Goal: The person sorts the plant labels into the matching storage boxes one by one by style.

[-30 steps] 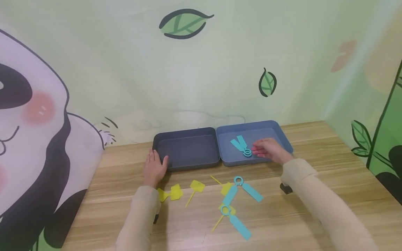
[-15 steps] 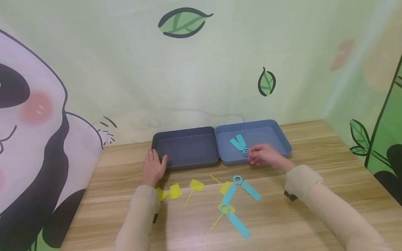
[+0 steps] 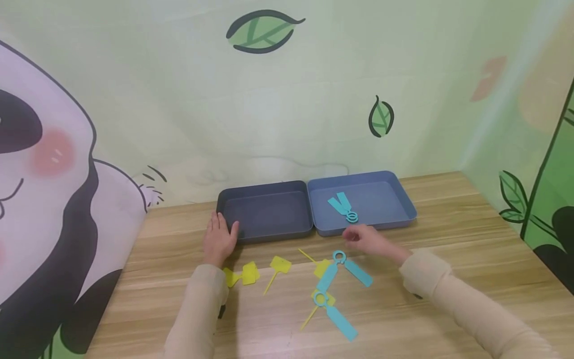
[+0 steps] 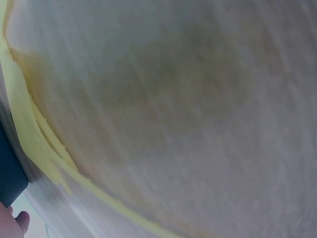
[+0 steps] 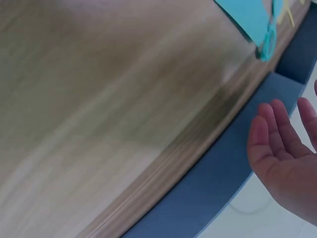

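My left hand (image 3: 219, 242) rests with straight fingers against the left side of the dark tray (image 3: 269, 212). Beside it, my right hand (image 3: 368, 241) hovers just in front of the blue tray (image 3: 381, 199), fingers loosely bent and nothing held, as the right wrist view also shows. Inside the blue tray lie teal ring tags (image 3: 343, 203), their rings overlapping. On the table nearest the right hand are more teal ring tags (image 3: 358, 274), and another teal tag strip (image 3: 342, 323) lies lower down. Yellow stick tags (image 3: 280, 266) are scattered to their left, some partly covered by teal strips.
Both trays stand side by side at the back of the wooden table (image 3: 170, 299), close to a printed cloth backdrop (image 3: 287, 109). A yellow tag cluster (image 3: 249, 273) lies near the left wrist.
My right hand has moved from over the blue tray, past the teal rings, toward me to just beyond its front edge. The left hand and the tags stay where they were.
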